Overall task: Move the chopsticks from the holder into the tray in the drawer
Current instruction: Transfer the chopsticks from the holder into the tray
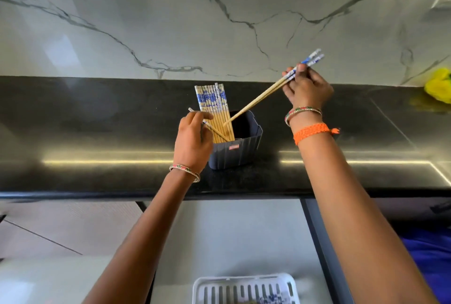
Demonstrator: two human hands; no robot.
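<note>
With the right hand (306, 88) pinching a pair of chopsticks (258, 97) at two o'clock from the holder (235, 154) and the left hand (194, 140) gripping another, their tips still inside could snag and tip it off the surface (97, 137).

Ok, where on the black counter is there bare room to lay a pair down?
Bare counter lies left of the holder, and between holder and yellow cloth. It is crowded at the holder, with both hands there.
</note>
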